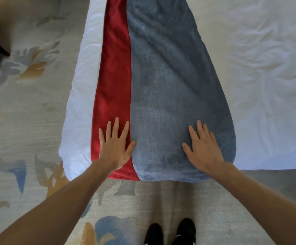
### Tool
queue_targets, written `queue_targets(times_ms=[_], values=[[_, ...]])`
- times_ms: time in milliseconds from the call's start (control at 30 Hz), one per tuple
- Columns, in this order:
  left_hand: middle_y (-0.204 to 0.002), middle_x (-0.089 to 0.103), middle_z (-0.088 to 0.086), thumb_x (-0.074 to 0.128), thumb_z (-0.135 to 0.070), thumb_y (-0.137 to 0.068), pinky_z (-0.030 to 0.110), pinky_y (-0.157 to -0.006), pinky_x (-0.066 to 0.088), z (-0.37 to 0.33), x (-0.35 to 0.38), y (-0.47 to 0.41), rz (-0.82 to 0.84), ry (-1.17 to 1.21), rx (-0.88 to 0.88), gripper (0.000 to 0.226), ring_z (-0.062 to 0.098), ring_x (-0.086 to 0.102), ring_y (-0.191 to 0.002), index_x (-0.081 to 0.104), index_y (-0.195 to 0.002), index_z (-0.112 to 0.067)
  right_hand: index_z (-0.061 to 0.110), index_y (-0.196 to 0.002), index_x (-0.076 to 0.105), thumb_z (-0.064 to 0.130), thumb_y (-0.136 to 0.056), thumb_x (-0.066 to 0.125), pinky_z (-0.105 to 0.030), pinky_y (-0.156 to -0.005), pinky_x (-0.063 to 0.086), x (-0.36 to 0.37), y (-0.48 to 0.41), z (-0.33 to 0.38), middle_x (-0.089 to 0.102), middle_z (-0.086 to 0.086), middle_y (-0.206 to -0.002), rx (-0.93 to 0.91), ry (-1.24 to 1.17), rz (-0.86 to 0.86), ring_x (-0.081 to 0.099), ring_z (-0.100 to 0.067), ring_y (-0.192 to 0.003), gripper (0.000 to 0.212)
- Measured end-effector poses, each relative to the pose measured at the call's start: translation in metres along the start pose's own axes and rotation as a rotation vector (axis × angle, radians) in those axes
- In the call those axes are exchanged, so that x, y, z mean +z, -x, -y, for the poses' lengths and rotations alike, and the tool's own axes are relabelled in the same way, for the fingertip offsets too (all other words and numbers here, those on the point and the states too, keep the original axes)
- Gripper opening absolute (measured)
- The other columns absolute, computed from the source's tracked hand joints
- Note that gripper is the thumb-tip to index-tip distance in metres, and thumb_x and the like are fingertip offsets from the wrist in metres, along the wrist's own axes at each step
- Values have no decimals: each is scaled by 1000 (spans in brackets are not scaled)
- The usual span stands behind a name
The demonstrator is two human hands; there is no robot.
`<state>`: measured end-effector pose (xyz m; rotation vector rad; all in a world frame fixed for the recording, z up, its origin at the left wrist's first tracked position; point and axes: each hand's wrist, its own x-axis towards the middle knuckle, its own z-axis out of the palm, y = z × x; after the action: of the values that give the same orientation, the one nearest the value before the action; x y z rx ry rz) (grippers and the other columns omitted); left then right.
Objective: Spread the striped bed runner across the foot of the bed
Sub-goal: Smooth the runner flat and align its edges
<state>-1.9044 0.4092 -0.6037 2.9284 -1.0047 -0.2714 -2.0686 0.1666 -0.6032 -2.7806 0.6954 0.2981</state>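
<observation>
smoothing the runner flat at the near end

the striped bed runner [161, 85] already lies along the white bed [267, 85], red band by the edge, blue-grey band inboard, its near end draping over the side. looks like the smoothing step to me. best bet: keep both palms flat and light, stroke outward so the diagonal creases in the blue part ease out without dragging the whole strip crooked. left hand [116, 147] lies flat with fingers fanned on the red band at the colour seam. right hand [203, 149] is flat too, fingers straight, resting on the blue near its outer edge. both arms reach forward, extended.
</observation>
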Motion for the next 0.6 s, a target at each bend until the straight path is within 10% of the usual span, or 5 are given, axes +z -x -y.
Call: queue_targets(times_ms=[600], values=[[-138,-48,-5,-1,-82,-74,65,-97,-24,-8,9,-50,283,-7,7,75,23,-44,-126,-41,-127,-47,25,-147,-17,59,-91,18,-49,-116,-7,5,-40,7,-23,-10,-155,72,-32,159,-19,-27,-143,74]])
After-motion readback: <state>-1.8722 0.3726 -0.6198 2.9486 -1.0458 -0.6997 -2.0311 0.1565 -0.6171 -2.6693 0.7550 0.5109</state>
